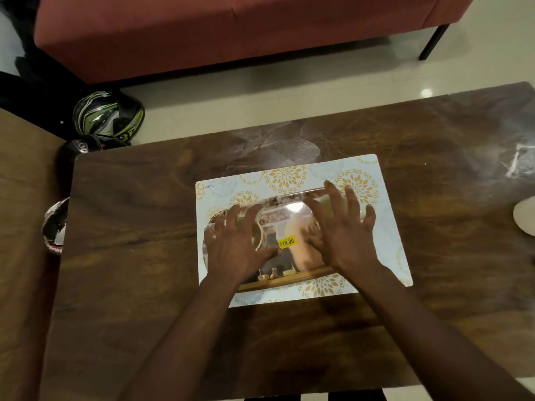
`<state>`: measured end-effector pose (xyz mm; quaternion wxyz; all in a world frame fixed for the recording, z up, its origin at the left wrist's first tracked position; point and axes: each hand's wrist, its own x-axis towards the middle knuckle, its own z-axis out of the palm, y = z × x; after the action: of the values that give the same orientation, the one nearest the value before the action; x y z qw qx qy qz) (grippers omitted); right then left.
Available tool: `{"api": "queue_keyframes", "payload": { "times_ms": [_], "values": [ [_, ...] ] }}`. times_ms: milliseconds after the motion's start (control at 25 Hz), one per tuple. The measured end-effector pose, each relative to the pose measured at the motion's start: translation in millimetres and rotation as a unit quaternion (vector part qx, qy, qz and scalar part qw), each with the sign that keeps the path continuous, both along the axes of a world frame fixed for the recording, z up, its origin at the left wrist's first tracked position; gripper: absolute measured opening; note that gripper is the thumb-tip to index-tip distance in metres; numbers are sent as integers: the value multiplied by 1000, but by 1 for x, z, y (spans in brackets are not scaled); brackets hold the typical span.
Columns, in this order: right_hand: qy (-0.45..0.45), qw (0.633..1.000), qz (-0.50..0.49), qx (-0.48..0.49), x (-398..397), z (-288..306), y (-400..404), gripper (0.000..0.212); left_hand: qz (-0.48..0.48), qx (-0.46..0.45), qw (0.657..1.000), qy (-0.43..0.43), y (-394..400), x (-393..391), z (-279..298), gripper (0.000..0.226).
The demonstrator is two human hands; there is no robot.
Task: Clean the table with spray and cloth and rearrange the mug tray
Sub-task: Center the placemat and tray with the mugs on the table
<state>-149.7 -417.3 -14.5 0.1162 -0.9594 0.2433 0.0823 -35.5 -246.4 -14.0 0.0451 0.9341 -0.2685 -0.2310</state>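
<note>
While both hands hover spread, holding nothing: left hand (pixel 234 241), right hand (pixel 341 235) | mug tray (pixel 388 227) mid-table (pixel 130 227), nearer far edge | we judge rearranging step | next: grip tray's short sides; no mugs visible.

A red-brown sofa (pixel 220 33) spans the far side, with one black leg (pixel 433 41) standing on the pale glossy floor (pixel 220 107) at the far right. On the floor at the far left lies a black and green helmet (pixel 108 115), a second dark helmet (pixel 78 149) just nearer, and a third, white and red (pixel 53 227), nearer still.
</note>
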Motion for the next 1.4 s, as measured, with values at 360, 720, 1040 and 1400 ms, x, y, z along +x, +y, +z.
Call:
{"api": "queue_keyframes", "payload": {
  "times_ms": [360,720,1040,1400],
  "values": [
    [-3,995,100,3,11,-17,-33,44,31,-43,998,-24,-2,-5,-17,85],
    [-55,913,394,89,23,-6,-61,55,190,-136,972,15,4,2,-14,85],
    [-82,956,-183,214,-49,-67,-75,28,405,-179,894,70,77,23,-73,28],
    [-113,929,-272,222,-50,-100,-73,29,325,-215,920,33,62,25,-94,22]
  ]
}}
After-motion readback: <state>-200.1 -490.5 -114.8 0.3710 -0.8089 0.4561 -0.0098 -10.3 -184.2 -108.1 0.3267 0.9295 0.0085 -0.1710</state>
